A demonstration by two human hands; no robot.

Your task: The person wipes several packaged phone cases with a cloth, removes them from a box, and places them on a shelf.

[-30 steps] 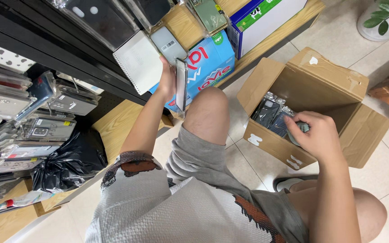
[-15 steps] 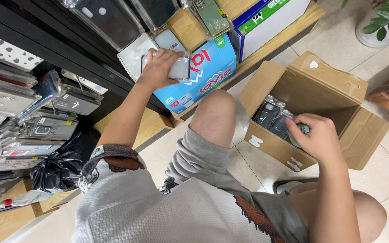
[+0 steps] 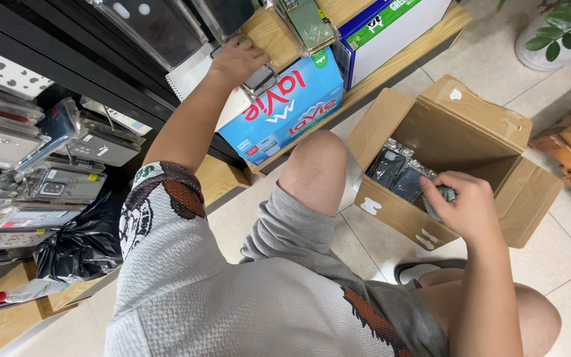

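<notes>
Left hand (image 3: 238,61), at 11 o'clock, fingers closed around a packaged phone case (image 3: 260,80) pressed against the shelf display. Right hand (image 3: 465,205), at 3 o'clock, pinches another sleeved case (image 3: 445,194) at the rim of the open cardboard box (image 3: 477,119). Judged light, thin, semi-stiff; plastic sleeve slippery. Best gripped by the edges.

Even, bright ambient light, no hard shadows. Glare on clear phone-case sleeves (image 3: 147,23) top left. Wide-angle bend at frame edges. Focus sharp overall; dark shelf (image 3: 47,46) interior underexposed.
</notes>
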